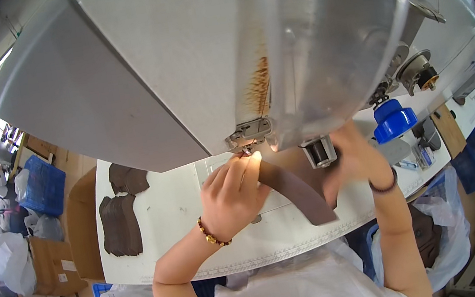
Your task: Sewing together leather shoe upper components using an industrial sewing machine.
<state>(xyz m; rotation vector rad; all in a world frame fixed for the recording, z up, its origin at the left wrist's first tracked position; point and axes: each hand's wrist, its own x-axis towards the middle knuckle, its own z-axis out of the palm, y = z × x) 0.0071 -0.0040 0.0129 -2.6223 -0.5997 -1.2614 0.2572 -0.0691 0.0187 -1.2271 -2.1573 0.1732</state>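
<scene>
A large grey sewing machine (174, 65) fills the upper view, its presser foot (247, 141) over a white table (174, 220). My left hand (234, 195) presses a brown leather strip (297, 189) at the needle, fingertips right at the foot. A beaded bracelet sits on that wrist. My right hand (353, 155), with a dark band on the wrist, holds the strip's far side just right of the machine head, partly blurred and partly hidden by the machine.
Stacks of brown leather pieces (120, 224) lie on the table's left part, with more (128, 179) behind them. A blue cone (393, 119) hangs under the machine at right. Cardboard boxes (56, 258), a blue crate (43, 186) and plastic bags (450, 233) surround the table.
</scene>
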